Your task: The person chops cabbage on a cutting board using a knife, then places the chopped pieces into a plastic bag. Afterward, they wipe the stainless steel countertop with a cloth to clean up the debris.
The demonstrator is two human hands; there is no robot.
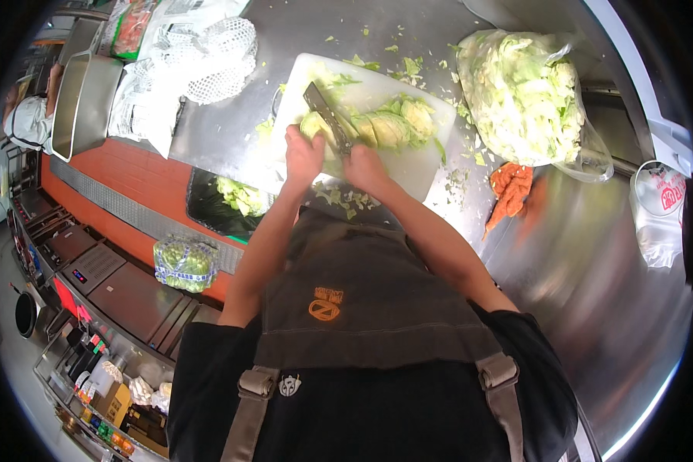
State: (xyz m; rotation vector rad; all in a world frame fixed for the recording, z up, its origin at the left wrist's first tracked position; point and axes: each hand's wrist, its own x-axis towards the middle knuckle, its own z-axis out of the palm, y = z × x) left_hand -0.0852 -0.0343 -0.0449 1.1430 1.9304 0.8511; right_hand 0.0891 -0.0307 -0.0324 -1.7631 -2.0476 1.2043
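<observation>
My right hand [365,166] grips the handle of a knife [327,118], whose dark, wide blade points away to the upper left over a white cutting board [417,168]. To the left of the blade, my left hand [304,155] holds a piece of pale green lettuce or cabbage [312,123], its fingers close to the knife. On the blade's other side, a row of sliced lettuce or cabbage [394,128] lies across the board. Green shreds [346,196] are scattered along the board's near edge. The underside of the held piece is hidden.
A clear plastic bag of chopped leaves [522,98] stands right of the board, near an orange cloth [509,187]. White mesh netting [222,58] lies at the upper left. Below the counter's left edge is a black-lined bin [205,196]. A person [32,118] is at far left.
</observation>
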